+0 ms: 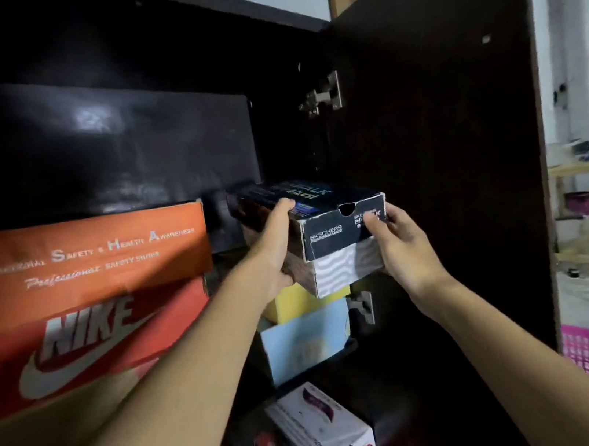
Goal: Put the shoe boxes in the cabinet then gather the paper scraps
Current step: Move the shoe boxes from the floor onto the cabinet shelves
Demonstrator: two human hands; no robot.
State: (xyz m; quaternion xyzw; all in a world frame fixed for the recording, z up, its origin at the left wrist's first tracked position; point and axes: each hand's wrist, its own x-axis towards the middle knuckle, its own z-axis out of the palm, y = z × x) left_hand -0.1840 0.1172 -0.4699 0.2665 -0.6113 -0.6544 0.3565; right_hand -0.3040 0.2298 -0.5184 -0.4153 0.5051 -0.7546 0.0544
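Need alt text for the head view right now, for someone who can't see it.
Both hands, left hand and right hand, hold a dark Skechers shoe box atop a yellow box and blue box inside the open dark cabinet. Orange box and Nike box sit left.

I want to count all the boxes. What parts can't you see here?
- Head view: paper scraps, none in frame.
- Yellow box: mostly hidden behind the Skechers box and left hand.
- Nike box: cut off by the left edge.
- Orange box: small print blurred.
- Cabinet interior: too dark.
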